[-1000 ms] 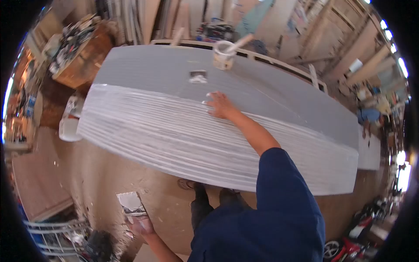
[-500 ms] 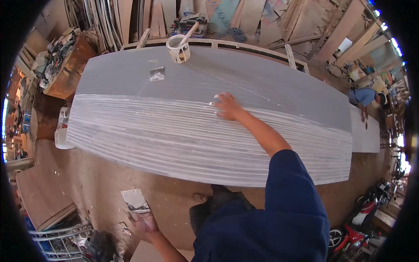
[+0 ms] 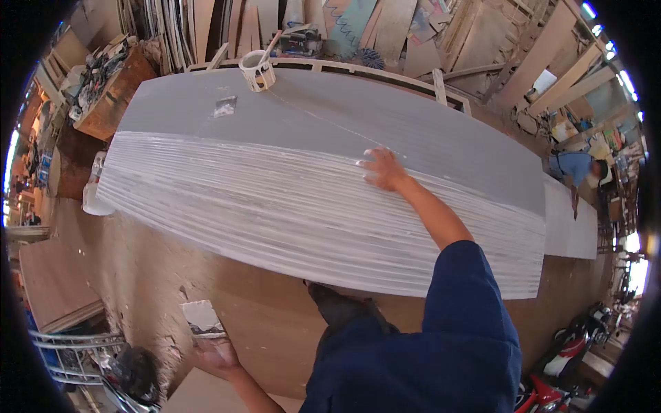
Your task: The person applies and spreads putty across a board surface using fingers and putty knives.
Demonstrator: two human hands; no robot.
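Note:
A long grey panel point(image 3: 296, 103) lies before me, its near part covered with ridged white streaks point(image 3: 275, 199). My right hand point(image 3: 385, 170) rests on it where the streaks meet the plain grey, fingers spread and fingertips white. Low on the left, away from the panel, my left hand point(image 3: 217, 354) is closed on a flat putty scraper point(image 3: 202, 318) smeared with white paste. A similar flat, white-smeared piece point(image 3: 225, 106) lies on the grey part. Near the far edge stands a white bucket point(image 3: 257, 71) with a stick leaning out.
Boards point(image 3: 200, 34) lean along the back wall. A cluttered wooden box point(image 3: 117, 89) is at the left. Another person point(image 3: 575, 165) bends over a pale board point(image 3: 571, 220) beyond the panel's right end. A red motorcycle point(image 3: 551, 392) and a metal rack point(image 3: 76, 358) occupy the lower corners.
My right hand has slid to the right along the panel, its fingers still spread. My left hand keeps hold of the scraper. The view has shifted slightly.

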